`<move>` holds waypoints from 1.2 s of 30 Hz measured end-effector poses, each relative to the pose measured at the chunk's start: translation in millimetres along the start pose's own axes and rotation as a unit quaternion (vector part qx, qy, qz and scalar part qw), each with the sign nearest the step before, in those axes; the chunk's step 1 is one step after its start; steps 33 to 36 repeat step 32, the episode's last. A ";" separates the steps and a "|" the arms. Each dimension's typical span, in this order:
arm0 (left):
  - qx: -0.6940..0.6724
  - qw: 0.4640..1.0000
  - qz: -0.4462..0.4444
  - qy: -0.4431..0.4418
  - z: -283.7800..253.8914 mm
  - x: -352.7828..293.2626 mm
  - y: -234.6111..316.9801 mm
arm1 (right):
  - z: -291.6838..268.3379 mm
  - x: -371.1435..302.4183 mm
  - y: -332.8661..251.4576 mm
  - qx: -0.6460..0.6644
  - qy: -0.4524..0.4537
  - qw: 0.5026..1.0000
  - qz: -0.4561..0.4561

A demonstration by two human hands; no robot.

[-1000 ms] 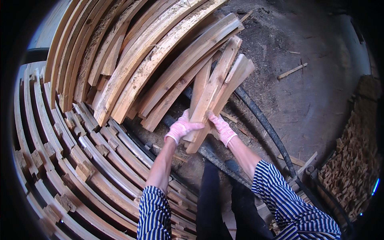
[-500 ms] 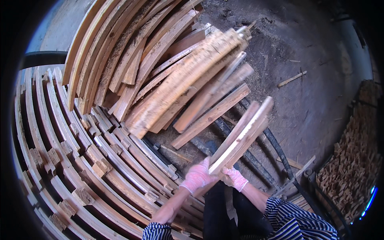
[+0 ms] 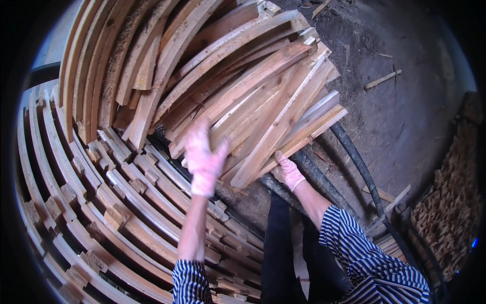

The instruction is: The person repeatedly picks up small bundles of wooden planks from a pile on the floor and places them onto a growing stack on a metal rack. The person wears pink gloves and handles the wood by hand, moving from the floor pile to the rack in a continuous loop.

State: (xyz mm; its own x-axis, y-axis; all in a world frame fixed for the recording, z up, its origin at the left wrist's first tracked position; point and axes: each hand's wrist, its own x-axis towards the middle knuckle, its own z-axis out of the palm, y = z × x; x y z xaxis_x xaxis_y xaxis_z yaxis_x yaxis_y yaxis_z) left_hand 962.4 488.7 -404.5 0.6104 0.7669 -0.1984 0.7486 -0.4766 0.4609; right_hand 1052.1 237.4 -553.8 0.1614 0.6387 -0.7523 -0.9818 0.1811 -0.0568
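A pile of curved, rough-sawn wooden boards (image 3: 253, 81) fans out in front of me, with several shorter boards on its near side. My left hand (image 3: 202, 162), in a pink-and-white glove and slightly blurred, is over the near ends of the pile, thumb spread away from the fingers. At the pile's right lower edge my right hand (image 3: 288, 173), gloved alike, holds the near edge of a pale wooden board (image 3: 309, 134); most of its fingers are hidden below the wood. Across the pile lies another board (image 3: 283, 121), slanting, its near end between my hands.
Stacked curved slats (image 3: 136, 218) with small spacer blocks fill the left side. Dark curved metal bars (image 3: 354, 157) run right of the pile. A heap of small wood pieces (image 3: 445, 202) is at the far right. A loose stick (image 3: 382, 80) lies on the dirty floor.
The few boards I held upright in both hands now lie on the pile. My left hand has let go and moved up and left; the right has stayed low at the boards' edge.
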 end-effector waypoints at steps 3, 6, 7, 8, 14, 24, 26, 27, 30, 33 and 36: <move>0.224 0.967 -0.113 -0.051 14.7 23.6 -8.8 | -2.5 3.5 10.0 0.035 -0.003 0.998 0.050; 0.224 0.963 -0.148 0.008 49.4 -11.5 11.1 | 9.9 5.0 22.7 0.040 0.022 0.999 0.027; 0.234 0.962 -0.140 0.023 53.7 -15.9 14.3 | 9.9 5.2 22.4 0.004 0.029 1.000 0.004; 0.199 0.965 -0.169 -0.015 55.3 -17.2 26.5 | 4.7 0.5 15.7 -0.013 0.039 0.999 0.003; 0.099 0.955 -0.196 -0.197 16.1 4.4 10.1 | 10.7 0.0 -8.7 -0.040 0.040 0.998 -0.008; -0.319 0.863 -0.233 -0.315 49.4 -69.6 73.6 | 3.3 -85.7 -83.7 -0.150 0.105 0.983 -0.018; 0.019 0.985 0.066 -0.155 92.2 -97.0 71.2 | -2.5 -100.6 -110.6 -0.137 0.098 0.986 -0.005; -0.131 0.979 -0.007 -0.156 111.9 -97.2 76.5 | -16.3 -98.4 -125.0 -0.190 0.104 0.976 -0.010; -0.463 0.861 -0.147 -0.147 146.1 -99.4 90.7 | -19.1 -89.8 -136.7 -0.306 0.045 0.950 -0.047; -0.549 0.803 -0.175 -0.151 157.6 -101.4 98.0 | -21.6 -91.7 -141.8 -0.305 0.052 0.950 -0.037; -0.549 0.803 -0.175 -0.151 157.6 -101.4 98.0 | -21.6 -91.7 -141.8 -0.305 0.052 0.950 -0.037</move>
